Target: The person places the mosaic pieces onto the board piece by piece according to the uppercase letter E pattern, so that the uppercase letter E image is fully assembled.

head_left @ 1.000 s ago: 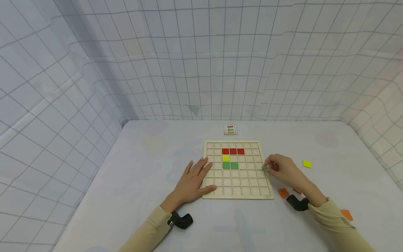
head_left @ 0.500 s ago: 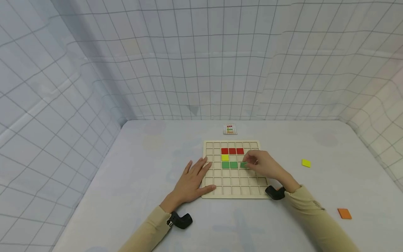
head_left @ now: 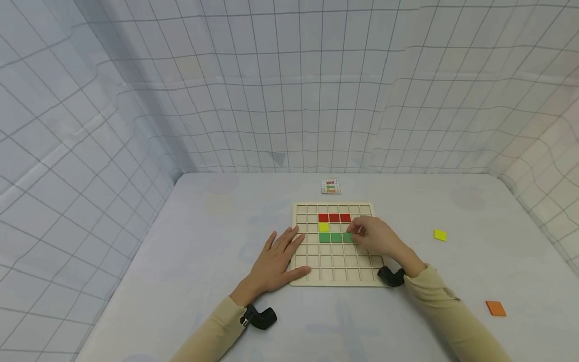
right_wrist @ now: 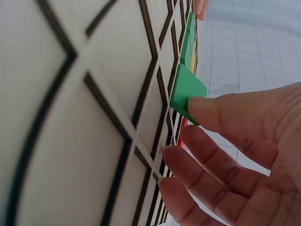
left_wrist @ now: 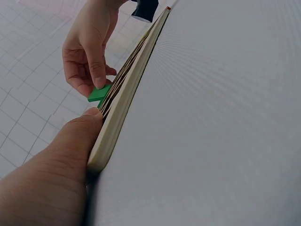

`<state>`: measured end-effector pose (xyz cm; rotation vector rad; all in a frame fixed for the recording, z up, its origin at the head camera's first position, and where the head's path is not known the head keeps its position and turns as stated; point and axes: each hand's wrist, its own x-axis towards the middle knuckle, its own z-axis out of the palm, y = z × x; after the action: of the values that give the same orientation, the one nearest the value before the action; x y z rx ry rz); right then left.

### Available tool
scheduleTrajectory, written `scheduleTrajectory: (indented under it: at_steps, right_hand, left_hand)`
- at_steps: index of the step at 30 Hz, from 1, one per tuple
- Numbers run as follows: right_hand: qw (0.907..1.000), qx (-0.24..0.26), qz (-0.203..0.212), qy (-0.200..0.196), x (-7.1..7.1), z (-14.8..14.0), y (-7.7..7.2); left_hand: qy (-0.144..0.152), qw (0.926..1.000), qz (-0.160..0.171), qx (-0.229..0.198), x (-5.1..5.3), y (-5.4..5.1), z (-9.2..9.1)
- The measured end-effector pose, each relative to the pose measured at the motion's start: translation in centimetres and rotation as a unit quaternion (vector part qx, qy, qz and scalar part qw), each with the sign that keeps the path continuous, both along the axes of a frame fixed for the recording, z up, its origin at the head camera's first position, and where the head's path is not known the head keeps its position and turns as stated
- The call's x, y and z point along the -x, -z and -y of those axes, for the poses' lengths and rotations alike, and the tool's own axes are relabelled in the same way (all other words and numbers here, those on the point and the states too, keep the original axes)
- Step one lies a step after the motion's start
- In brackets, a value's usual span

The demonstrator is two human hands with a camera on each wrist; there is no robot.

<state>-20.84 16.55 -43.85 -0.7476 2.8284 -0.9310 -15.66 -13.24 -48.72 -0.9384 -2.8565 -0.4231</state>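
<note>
Beige left sleeve [head_left: 210,329] and right sleeve [head_left: 452,314]; bare left hand [head_left: 275,261] and right hand [head_left: 380,237].
The cloth is plain and loosely creased, ending at the wrists; on the right forearm it shows a small greyish detail [head_left: 451,294], too small to make out. A black, elbow-shaped left wrist unit [head_left: 264,319] has a small silvery fitting [head_left: 245,321] at its left end. The right wrist unit [head_left: 391,276] is likewise black and bent, with a pale, flat end in the left wrist view.
</note>
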Motion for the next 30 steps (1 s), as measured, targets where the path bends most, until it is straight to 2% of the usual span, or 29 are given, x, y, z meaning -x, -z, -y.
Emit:
scheduleTrajectory:
  at_steps: [4, 11, 14, 22, 26, 30]
  right_hand:
    - [0.9996, -0.021, -0.015, 0.009, -0.5, 0.1, -0.2]
    - [0.9961, -0.055, -0.069, -0.007, -1.1, -0.1, -0.1]
    - [0.9947, -0.064, -0.080, -0.011, -1.3, -0.1, 0.1]
    - [0.9954, -0.069, -0.067, -0.010, -1.8, -0.3, 0.0]
    - [0.9953, -0.073, -0.059, -0.023, -2.1, -0.5, -0.1]
    - [0.9968, -0.062, -0.034, -0.037, -2.2, -1.3, -0.4]
  left_hand:
    - [-0.001, 1.0000, 0.001, 0.001, 0.0, -0.1, 0.0]
    - [0.001, 1.0000, -0.005, -0.003, -0.1, -0.1, 0.0]
    - [0.002, 1.0000, -0.004, -0.006, -0.1, -0.1, 0.0]
    - [0.002, 1.0000, -0.005, -0.006, -0.1, -0.2, 0.0]
    - [0.003, 1.0000, -0.005, -0.007, -0.1, -0.2, -0.1]
    - [0.003, 0.9999, -0.005, -0.009, -0.1, -0.1, -0.1]
